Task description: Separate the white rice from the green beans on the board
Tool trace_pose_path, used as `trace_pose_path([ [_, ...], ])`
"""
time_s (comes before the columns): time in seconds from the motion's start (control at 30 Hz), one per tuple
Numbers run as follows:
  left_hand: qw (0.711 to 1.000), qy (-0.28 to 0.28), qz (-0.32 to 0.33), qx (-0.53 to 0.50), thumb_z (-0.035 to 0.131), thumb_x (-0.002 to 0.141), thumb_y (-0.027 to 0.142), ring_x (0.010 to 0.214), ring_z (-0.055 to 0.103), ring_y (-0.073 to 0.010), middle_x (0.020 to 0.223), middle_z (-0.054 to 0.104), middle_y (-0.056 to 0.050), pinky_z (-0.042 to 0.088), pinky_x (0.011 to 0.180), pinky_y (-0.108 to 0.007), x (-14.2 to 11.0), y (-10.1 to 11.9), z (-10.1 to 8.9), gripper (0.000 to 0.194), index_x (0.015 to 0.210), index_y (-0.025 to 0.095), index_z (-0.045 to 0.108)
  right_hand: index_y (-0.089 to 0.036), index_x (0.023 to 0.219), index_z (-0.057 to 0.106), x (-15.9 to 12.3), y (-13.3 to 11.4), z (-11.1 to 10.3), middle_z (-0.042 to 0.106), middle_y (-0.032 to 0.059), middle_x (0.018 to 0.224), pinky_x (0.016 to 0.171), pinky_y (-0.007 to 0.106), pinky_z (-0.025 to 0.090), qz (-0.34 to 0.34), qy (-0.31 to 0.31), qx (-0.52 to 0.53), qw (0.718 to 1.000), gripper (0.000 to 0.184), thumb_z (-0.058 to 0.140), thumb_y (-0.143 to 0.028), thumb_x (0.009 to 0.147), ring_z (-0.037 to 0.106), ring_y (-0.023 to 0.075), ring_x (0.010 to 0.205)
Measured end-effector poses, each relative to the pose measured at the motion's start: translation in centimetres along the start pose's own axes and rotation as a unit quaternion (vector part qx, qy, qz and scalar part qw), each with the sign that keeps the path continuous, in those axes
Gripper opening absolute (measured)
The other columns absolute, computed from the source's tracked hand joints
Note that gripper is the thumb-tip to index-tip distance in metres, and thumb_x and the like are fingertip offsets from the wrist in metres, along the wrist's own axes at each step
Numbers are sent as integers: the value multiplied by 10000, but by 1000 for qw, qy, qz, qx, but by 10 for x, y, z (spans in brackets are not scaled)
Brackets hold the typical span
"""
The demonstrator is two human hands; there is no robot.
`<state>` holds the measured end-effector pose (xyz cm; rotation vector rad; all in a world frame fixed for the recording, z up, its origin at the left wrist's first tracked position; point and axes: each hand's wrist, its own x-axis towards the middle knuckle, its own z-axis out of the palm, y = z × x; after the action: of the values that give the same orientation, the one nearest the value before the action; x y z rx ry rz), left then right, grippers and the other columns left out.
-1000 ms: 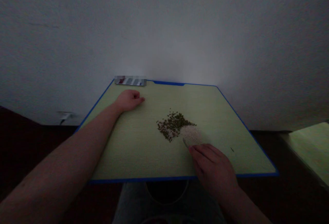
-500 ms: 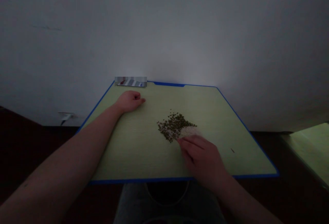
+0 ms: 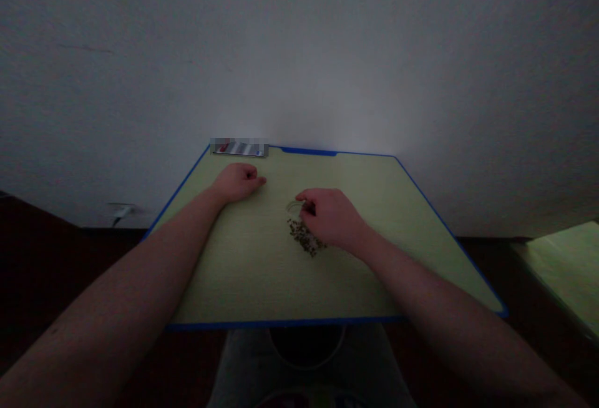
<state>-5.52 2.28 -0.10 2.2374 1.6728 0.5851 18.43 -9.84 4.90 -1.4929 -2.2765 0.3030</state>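
Observation:
A pile of small dark green beans (image 3: 304, 238) lies on a pale green table (image 3: 262, 283) with a blue edge. My right hand (image 3: 330, 216) rests over the far part of the pile, fingers curled together, and hides most of the beans and the pale grains beside them. What the fingers hold, if anything, is hidden. My left hand (image 3: 238, 181) lies on the table to the left in a loose fist, apart from the beans.
A small striped flat object (image 3: 239, 147) lies at the table's far left corner against the grey wall. A second green surface (image 3: 566, 264) shows at the right edge. The room is dim. My lap is below the table's near edge.
My right hand moved from the near side of the pale grains forward and left over the bean pile and closed its fingers. My left hand stayed where it was.

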Motion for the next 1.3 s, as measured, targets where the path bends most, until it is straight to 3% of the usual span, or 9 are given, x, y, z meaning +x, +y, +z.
trace_pose_path([
  [0.23,1000,1,0,-5,595,761,458,538,372,-136,495,404,24,259,550,-314,1,0,1,383,523,224,407,-175,1046,760,-16,-5,11,788,77,972,822,303,498,-33,-46,-4,998,285,578,-92,842,714,211,886],
  [0.5,1000,-3,1,-8,589,766,451,531,364,-133,497,391,28,259,548,-313,1,1,0,378,528,224,401,-208,1089,753,-41,-10,-1,785,50,1037,854,295,514,-34,-43,20,998,302,615,-106,841,722,199,947],
  [0.67,1000,-1,10,-6,583,760,471,534,362,-133,489,383,29,259,545,-312,1,-2,1,384,532,226,395,-192,1101,746,-25,2,-15,781,38,869,769,301,524,7,11,2,1000,292,625,-126,843,712,184,770],
  [0.83,1000,2,11,-9,576,757,477,530,365,-130,474,386,31,264,538,-304,0,-1,0,383,531,224,398,-177,1059,749,-6,4,-3,779,68,926,810,317,511,-21,-13,-18,1000,274,590,-93,853,711,204,844],
  [1.07,1000,-5,5,-3,581,758,491,544,374,-135,497,401,24,267,549,-313,1,0,0,381,541,223,418,-181,982,749,-20,-5,11,777,58,924,799,301,491,-48,-42,-1,998,249,594,-68,824,697,196,849],
  [1.2,1000,-4,2,-4,581,757,485,541,370,-133,490,397,27,265,544,-308,1,-1,1,376,543,222,416,-186,998,750,-26,-9,5,777,44,916,791,285,494,-53,-40,17,998,257,602,-70,822,697,178,836],
  [1.3,1000,-2,4,-10,580,758,487,529,358,-128,488,391,31,262,538,-310,1,-3,1,383,542,223,406,-198,1038,748,-34,-7,-7,778,30,886,736,274,514,-27,-6,48,998,262,621,-103,828,702,165,771],
])
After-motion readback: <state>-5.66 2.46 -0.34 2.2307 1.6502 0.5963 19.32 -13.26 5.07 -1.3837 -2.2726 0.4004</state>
